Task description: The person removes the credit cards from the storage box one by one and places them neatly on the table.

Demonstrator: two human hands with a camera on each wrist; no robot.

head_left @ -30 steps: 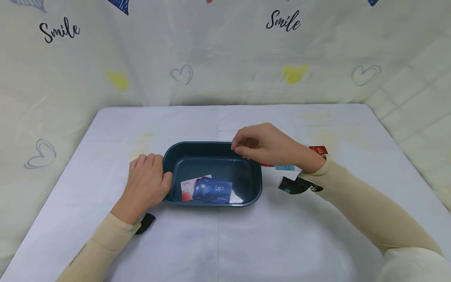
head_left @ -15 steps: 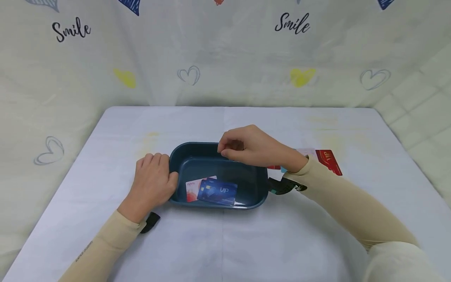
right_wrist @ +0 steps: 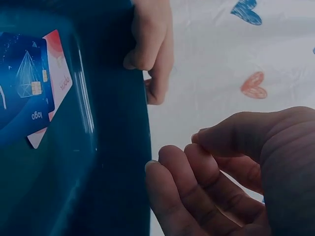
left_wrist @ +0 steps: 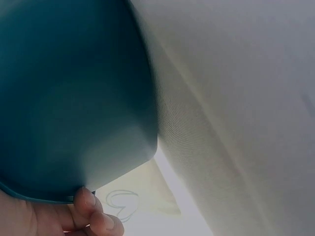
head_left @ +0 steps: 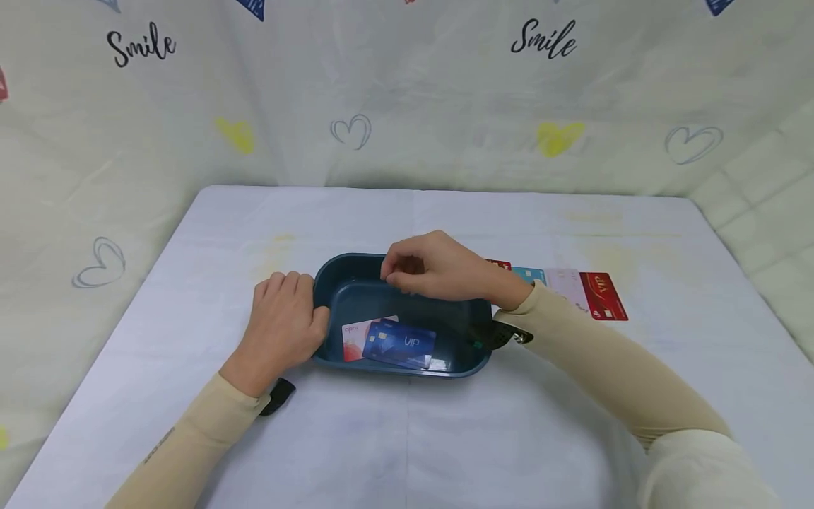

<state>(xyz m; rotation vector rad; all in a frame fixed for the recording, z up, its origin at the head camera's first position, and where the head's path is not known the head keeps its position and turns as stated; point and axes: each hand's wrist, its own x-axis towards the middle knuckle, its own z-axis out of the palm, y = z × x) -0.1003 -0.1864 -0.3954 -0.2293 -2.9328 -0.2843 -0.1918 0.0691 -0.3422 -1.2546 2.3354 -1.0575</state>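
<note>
A dark blue-green rectangular tray (head_left: pixel 356 260) stands on the white-covered table. My left hand (head_left: pixel 282 329) grips its left end; the left wrist view shows curled fingertips (left_wrist: pixel 101 216) at the rim. Inside the tray lie overlapping plastic cards: a blue VIP card (head_left: pixel 400 344) on top of a white-and-red card (head_left: pixel 356 341). My right hand (head_left: pixel 439 268) is over the tray's far side, its fingers loosely curled. No object shows between its thumb and fingers in the right wrist view, where a fingertip (right_wrist: pixel 153 169) appears close to the tray's edge.
Right of the tray, a row of cards lies on the table, partly behind my right forearm: a red one (head_left: pixel 499 264), a teal one (head_left: pixel 529 274), a pale one (head_left: pixel 566 283) and a red VIP card (head_left: pixel 604 297). A printed cloth (head_left: pixel 445 99) hangs behind the table.
My right hand has moved left along the tray's far side, uncovering more of the cards at the right. The left hand stays on the tray. The head view has shifted slightly.
</note>
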